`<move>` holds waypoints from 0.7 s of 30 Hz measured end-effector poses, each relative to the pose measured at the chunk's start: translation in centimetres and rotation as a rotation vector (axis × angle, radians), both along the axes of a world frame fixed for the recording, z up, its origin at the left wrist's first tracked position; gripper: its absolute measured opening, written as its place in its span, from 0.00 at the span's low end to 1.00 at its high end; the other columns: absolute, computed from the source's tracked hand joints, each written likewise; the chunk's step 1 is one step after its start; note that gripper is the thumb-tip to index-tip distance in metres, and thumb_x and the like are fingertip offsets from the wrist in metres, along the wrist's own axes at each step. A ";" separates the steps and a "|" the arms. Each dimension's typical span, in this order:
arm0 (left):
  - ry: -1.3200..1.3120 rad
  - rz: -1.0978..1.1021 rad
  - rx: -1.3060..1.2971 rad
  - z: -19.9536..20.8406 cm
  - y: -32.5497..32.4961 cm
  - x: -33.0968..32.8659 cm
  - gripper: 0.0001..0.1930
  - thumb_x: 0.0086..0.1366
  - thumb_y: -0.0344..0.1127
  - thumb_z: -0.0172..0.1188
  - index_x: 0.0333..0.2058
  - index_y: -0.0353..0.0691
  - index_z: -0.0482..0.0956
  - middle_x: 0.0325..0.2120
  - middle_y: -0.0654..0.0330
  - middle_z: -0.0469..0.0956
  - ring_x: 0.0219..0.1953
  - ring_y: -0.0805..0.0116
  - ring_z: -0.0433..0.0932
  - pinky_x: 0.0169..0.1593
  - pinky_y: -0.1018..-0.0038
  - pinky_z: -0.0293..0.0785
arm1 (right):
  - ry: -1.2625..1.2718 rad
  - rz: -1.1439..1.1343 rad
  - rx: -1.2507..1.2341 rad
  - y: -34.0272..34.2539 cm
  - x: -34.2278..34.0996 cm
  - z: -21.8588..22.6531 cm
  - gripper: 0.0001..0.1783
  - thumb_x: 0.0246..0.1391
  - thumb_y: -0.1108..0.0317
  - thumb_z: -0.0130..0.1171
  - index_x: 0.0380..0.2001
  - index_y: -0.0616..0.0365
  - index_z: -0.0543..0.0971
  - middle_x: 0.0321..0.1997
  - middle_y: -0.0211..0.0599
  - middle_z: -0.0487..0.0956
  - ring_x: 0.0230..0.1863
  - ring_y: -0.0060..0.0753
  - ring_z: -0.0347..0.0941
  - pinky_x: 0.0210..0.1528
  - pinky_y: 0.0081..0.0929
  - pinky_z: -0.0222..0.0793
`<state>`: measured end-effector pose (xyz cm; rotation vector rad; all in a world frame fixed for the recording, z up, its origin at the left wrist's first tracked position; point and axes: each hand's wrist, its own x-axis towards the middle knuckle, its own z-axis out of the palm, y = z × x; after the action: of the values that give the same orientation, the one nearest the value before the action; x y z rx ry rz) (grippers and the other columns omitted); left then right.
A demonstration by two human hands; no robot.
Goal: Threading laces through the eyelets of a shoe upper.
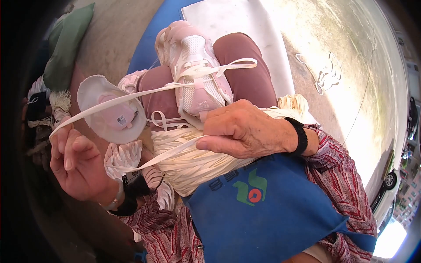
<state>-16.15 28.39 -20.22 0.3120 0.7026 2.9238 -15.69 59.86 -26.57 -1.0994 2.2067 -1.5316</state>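
A pink and white sneaker (193,70) rests between my knees with a long off-white shoelace (127,97) threaded through it. One length of that lace runs taut to my left hand (74,160), which is raised at the far left with the lace caught at its curled fingers. Close to the shoe's near end, my right hand (243,129) pinches a flat lace strand between thumb and fingers. This strand stretches left toward my left wrist; where it ends is unclear. A thick bundle of cream laces (184,168) lies across my lap under my right hand.
Beside my left knee is another pink and white shoe part with a label (116,116). A blue apron (267,210) covers my lap. White sheeting (245,26) lies beyond my knees. Loose laces (326,76) lie on the floor at right; a green bag (68,48) stands far left.
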 end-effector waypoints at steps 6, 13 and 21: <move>-0.002 0.383 0.037 2.5 -18.6 5.3 0.07 0.69 0.24 0.42 0.44 0.30 0.60 0.35 0.56 0.64 0.48 0.58 0.71 0.39 0.73 0.62 | -0.513 -0.266 -0.381 9.6 -0.3 1.1 0.28 0.67 0.54 0.52 0.13 0.56 0.74 0.14 0.24 0.69 0.14 0.15 0.54 0.16 0.20 0.47; -0.015 0.612 -0.411 -1.2 -22.0 6.9 0.07 0.68 0.23 0.45 0.40 0.21 0.67 0.36 0.49 0.70 0.51 0.54 0.71 0.68 0.51 0.59 | -0.817 -0.607 0.094 16.2 -2.7 -3.3 0.29 0.70 0.48 0.44 0.24 0.61 0.76 0.12 0.16 0.56 0.15 0.15 0.50 0.18 0.22 0.49; 0.010 0.201 -0.031 0.1 -13.4 5.4 0.10 0.70 0.25 0.46 0.45 0.22 0.68 0.30 0.60 0.65 0.34 0.71 0.67 0.44 0.71 0.70 | 0.056 -0.803 0.388 10.4 -5.6 -3.9 0.25 0.63 0.51 0.53 0.40 0.67 0.80 0.31 0.49 0.80 0.29 0.37 0.75 0.35 0.32 0.70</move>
<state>-10.79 14.97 -20.08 0.2681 0.8262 3.0976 -21.27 70.22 -30.48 -0.1225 3.0045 -1.1871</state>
